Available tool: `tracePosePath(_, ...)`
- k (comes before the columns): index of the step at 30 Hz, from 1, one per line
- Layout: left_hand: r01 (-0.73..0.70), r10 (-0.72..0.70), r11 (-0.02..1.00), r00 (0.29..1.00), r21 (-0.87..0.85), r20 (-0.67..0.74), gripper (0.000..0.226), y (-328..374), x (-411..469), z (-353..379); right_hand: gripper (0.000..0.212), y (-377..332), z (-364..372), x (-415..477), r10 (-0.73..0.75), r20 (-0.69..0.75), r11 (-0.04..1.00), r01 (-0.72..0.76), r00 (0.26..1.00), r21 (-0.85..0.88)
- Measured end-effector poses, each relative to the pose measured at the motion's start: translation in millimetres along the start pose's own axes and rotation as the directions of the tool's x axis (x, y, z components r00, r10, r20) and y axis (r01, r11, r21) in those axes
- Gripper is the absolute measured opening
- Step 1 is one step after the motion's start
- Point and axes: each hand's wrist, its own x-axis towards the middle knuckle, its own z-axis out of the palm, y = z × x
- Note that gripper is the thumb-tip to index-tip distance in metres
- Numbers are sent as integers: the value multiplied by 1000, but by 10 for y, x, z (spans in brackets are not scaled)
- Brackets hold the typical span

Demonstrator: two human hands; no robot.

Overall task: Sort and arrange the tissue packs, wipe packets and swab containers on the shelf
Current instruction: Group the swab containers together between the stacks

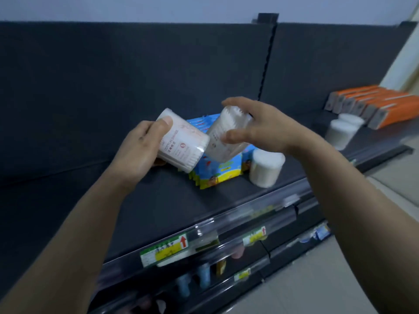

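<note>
Fingers (166, 121) gripping two swab containers (181, 143) (226, 134), three others on shelf (158, 200), six tissue packs (371, 105)

Both arms are showing bare as far up as I can see, the left forearm (68, 234) at seven o'clock and the right forearm (351, 200) at four o'clock. The left hand (136, 152) and right hand (256, 130) are going bare too, the left thumb (164, 123) showing a short, rounded nail.

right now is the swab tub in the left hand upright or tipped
Tipped. The swab tub lies slanted in the left hand, its label text running sideways, held above the shelf.
</note>
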Motion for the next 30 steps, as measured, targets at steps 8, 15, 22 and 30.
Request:
tracePosePath(8,-144,137,989,976,34,172,54,407,144,1512,73,1138,-944,-449,129,-140,987,-142,982,-82)
tracePosePath(15,-198,162,970,959,138,234,75,774,212,3001,79,2229,-1872,-723,198,-155,974,-213,968,-83)
tracePosePath(22,-170,107,947,967,271,233,67,845,463,3872,80,3095,-2492,-691,228,-192,965,-248,955,-89)
tracePosePath(30,-146,67,922,972,359,224,63,773,990,4205,79,3583,-2664,-248,234,-188,957,-259,954,-127)
